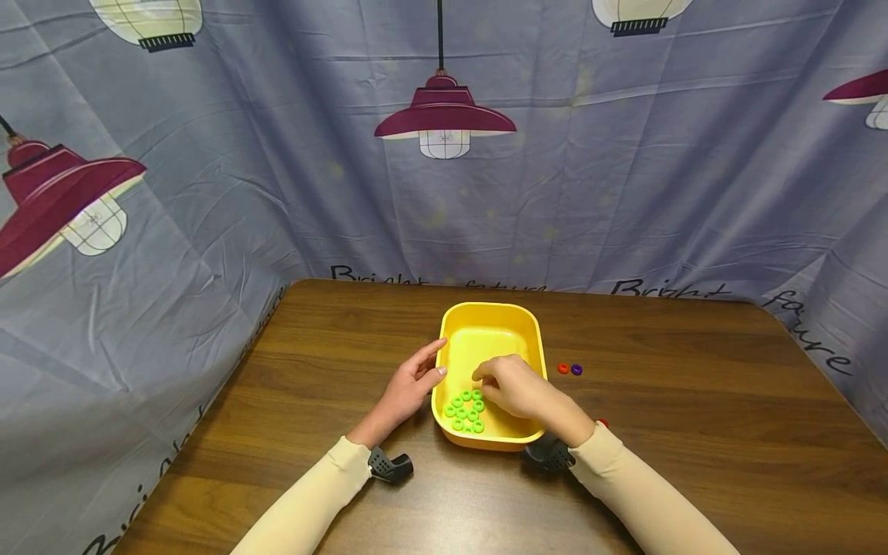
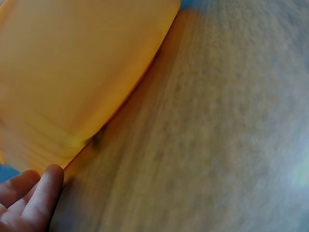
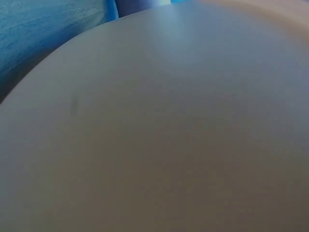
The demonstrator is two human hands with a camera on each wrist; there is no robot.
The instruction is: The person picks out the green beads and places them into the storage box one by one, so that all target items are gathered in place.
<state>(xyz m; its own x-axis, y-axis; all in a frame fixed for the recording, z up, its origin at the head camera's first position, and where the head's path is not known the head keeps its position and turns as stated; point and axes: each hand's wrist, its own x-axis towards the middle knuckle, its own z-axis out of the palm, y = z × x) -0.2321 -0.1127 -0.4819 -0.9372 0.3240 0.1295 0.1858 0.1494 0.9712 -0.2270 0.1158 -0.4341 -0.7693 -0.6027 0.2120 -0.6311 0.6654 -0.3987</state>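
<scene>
A yellow plastic bin (image 1: 492,310) stands on the table, with several small bright-green rings (image 1: 461,414) lying loose in its near left corner. My left hand (image 1: 409,385) rests at the bin's left side, thumb and fingers spread loosely along the rim. In the left wrist view, its fingertips (image 2: 52,174) are right at the bin's yellow wall (image 2: 87,63). My right hand (image 1: 513,385) reaches down inside the bin, fingers bent, just right of the green rings. Whether something is between its fingertips I cannot tell. A smooth, blurred grey surface fills most of the right wrist view.
An orange ring (image 1: 563,368) and a purple ring (image 1: 577,370) lie on the wooden table (image 1: 680,378) right of the bin. A red ring (image 1: 603,422) shows partly behind the right forearm. A lamp-printed curtain (image 1: 555,200) hangs along the table's far edge.
</scene>
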